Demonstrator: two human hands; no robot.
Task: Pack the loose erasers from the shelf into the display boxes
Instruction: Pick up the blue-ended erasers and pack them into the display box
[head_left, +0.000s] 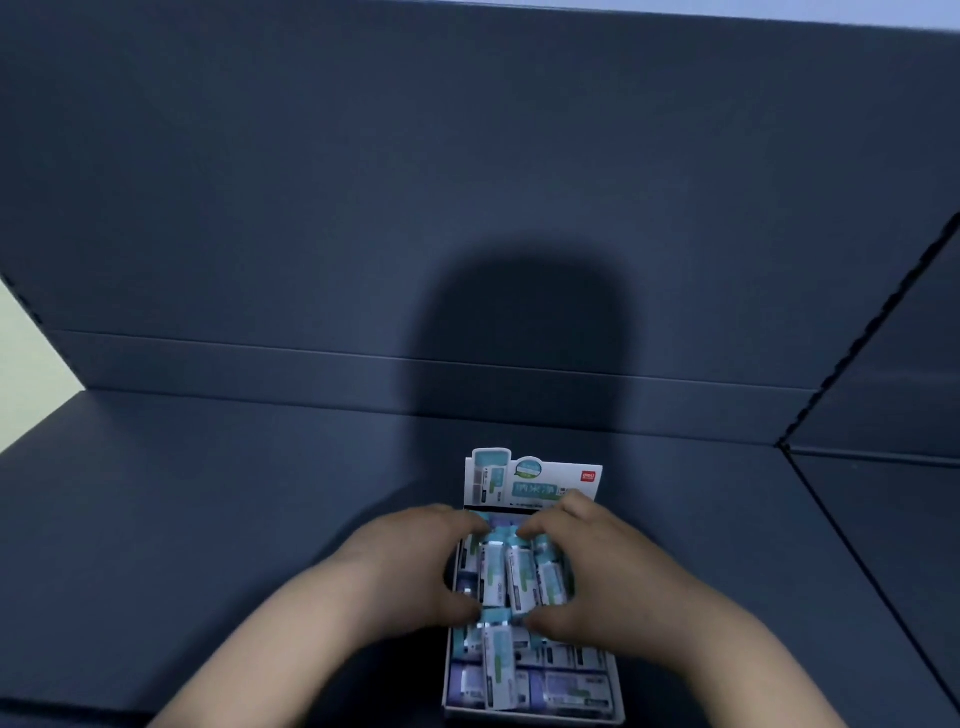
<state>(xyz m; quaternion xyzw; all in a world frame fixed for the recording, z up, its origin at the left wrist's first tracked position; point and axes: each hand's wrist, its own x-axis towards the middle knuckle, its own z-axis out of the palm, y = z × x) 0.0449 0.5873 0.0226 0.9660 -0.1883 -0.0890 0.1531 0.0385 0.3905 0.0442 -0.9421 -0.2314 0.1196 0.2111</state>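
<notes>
Erasers (511, 571) lay heaped in the box (617, 696) on the shelf (208, 519). Left hand (415, 566) and right hand (597, 577) each clamped the upper bunch between curled fingers and thumbs. Risk: squeezed unevenly, the crooked top layer, apparently above the rim, could spill. The header card (535, 480), just behind the fingers, could bend.
</notes>
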